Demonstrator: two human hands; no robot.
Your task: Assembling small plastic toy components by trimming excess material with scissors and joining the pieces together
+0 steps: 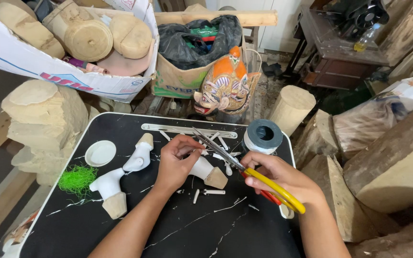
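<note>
Behind table: cardboard box (34, 62) holding carved wood blocks (89, 38); right hand (276, 174) gripping scissors (244, 167).

Two bare forearms and hands (216, 167), no sleeves, rings or watch.

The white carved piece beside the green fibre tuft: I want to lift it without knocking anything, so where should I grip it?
Probably grip the white carved piece at its bare wooden base, nearest you. Come from the near edge of the black table: that end is blunt and open, while the green fibre tuft crowds its left.
</note>
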